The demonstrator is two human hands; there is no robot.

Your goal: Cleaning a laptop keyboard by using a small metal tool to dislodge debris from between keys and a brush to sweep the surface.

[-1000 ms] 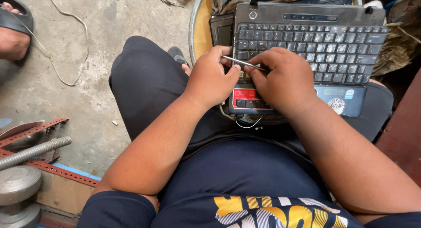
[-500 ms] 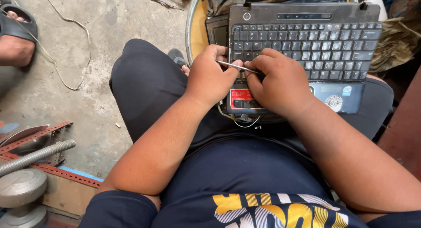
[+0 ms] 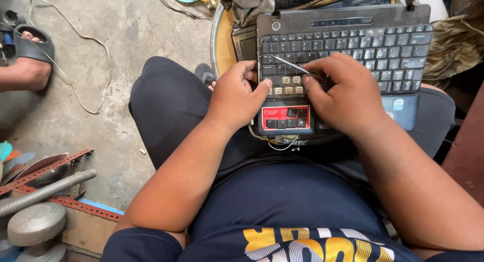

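— What sits far left, at nine o'clock?

— A foot in a dark sandal on the concrete floor, with a grey hose and red metal strips at seven o'clock.

— And the hands?

— The left hand rests its curled fingers on the laptop lying across the lap, thumb beside bare key sockets. At its three o'clock, the right hand pinches a thin metal tool, tip pointing toward eleven o'clock over the keys.
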